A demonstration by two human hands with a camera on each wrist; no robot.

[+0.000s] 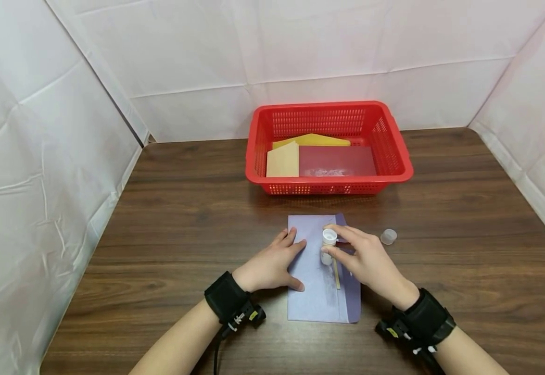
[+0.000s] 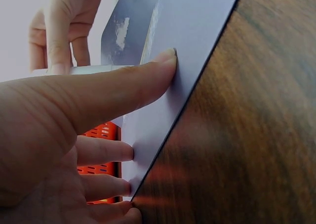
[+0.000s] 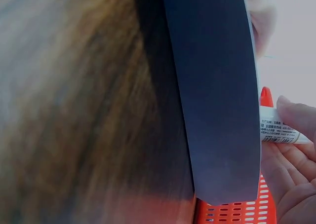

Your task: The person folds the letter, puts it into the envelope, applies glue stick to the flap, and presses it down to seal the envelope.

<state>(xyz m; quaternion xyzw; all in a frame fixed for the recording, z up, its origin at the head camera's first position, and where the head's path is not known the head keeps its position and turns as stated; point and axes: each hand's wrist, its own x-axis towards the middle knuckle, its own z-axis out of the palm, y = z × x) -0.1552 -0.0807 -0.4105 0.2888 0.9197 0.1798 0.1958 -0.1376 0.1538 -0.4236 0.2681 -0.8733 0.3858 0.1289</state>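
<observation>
A lavender envelope (image 1: 312, 302) lies on the table, its darker flap (image 1: 353, 299) raised along the right side. My left hand (image 1: 276, 263) rests on the envelope's left part with fingers spread, thumb and fingertips touching the paper, as the left wrist view also shows. In my right hand (image 1: 366, 255), a white glue stick (image 1: 327, 256) is held upright between thumb and fingers, its lower end at the paper near the flap fold. Printed text shows on the glue stick (image 3: 279, 126) in the right wrist view. Beside it runs a thin yellowish strip (image 1: 337, 276).
A translucent cap (image 1: 388, 236) lies on the table, right of my right hand. Behind the envelope stands a red basket (image 1: 396, 161) holding a dark red envelope (image 1: 342, 159), a cream one (image 1: 282, 160) and a yellow one (image 1: 316, 139). White sheeting (image 1: 300, 52) hangs around the table.
</observation>
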